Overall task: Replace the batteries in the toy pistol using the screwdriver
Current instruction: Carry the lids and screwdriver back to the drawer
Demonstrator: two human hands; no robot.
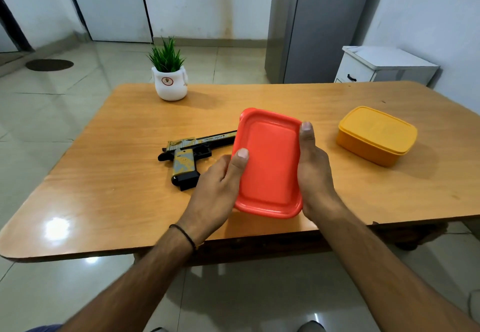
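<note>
Pistol [185, 154] flat on the counter [117, 181], left of middle, black with gold-and-grey patterning, grip toward the near edge, barrel running right and back. Muzzle end hidden behind the red box [268, 165]. Touched by neither hand, though close beside the left one.

Red box held between both hands over the near middle of the counter, lid on and facing up, far end tipped higher than the near end, shadow beneath the near edge. Any corner resting on the wood or not: cannot tell.

Left hand [219, 186] clamped on the box's left long side, thumb laid over the lid rim with nail up, remaining fingers curled under the edge and mostly out of sight. Thin dark band [185, 235] round that wrist.

Right hand [315, 176] clamped on the right long side, thumb stretched along the rim with its tip at the far right corner, remaining fingers wrapped underneath and hidden by the box.

Yellow box [376, 135] to the right, lid on, standing on the counter, well apart from the red box and both hands.

Potted plant [170, 80] at the far edge, left of middle, white pot with green spiky leaves, well apart from the pistol.

Beyond the counter: tiled floor, white cabinet [384, 65] at far right, round dark mat [49, 64] at far left.
</note>
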